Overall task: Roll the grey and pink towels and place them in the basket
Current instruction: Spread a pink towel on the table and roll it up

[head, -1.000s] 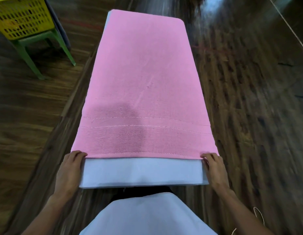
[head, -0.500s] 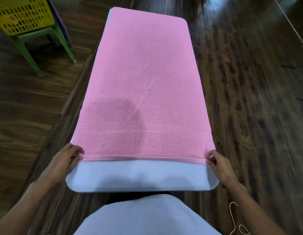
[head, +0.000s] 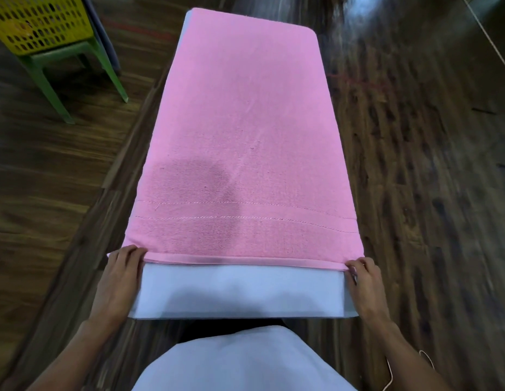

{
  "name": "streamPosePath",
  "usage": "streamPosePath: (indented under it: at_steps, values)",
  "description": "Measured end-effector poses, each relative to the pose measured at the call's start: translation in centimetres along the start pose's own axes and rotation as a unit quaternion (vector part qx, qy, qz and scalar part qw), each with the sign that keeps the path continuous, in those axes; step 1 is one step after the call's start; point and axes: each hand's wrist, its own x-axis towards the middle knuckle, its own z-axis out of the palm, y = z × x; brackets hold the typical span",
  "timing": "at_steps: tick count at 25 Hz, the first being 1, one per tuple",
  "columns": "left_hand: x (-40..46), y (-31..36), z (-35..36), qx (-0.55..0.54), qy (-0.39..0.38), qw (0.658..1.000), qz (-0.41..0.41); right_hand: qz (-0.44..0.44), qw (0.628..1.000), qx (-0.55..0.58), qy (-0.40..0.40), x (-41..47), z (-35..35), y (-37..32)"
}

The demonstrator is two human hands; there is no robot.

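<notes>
Dark wood floor [head: 415,193], green stool [head: 62,69].

one pink towel [head: 245,131], one basket [head: 39,21], two hands

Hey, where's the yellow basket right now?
In the head view the yellow basket is at the top left corner, sitting on a green stool on the wooden floor, left of the far end of the pink towel.

Your yellow basket [head: 39,22] is cut off by the top-left edge; the pink towel [head: 245,136] hides most of the counter [head: 240,294], and the floor [head: 429,165] is blurred.
</notes>
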Motion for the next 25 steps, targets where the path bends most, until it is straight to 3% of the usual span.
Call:
streamPosePath:
  at_steps: [7, 12, 16, 20, 22, 25]
  values:
    - [-0.2, -2.5, -1.1, 0.088, -0.035, 0.991, 0.093, 0.021, 0.998, 0.041, -0.053, -1.0, -1.4, -0.1]
    - [2.6, -3.8, -3.5, 0.051, -0.176, 0.978, 0.096, -0.031, 0.986, -0.012, -0.162, 1.0, -3.6, 0.9]
    - [5.4, -2.5, -3.9, 0.025, -0.137, 0.982, 0.129, 0.043, 0.992, 0.006, -0.116, 3.5, -2.9, 0.4]
    - [4.5, -1.9, -2.2, 0.133, -0.021, 0.978, 0.162, -0.002, 0.992, -0.125, 0.012, 1.7, -1.0, 0.5]
    - [2.4, -2.1, -0.9, 0.138, 0.013, 0.980, 0.145, -0.004, 0.996, -0.081, 0.021, 0.0, -0.2, 0.3]
    - [0.0, -1.6, 0.0, 0.089, -0.003, 0.991, 0.100, 0.004, 1.000, -0.024, 0.008, -0.3, 0.0, 0.4]
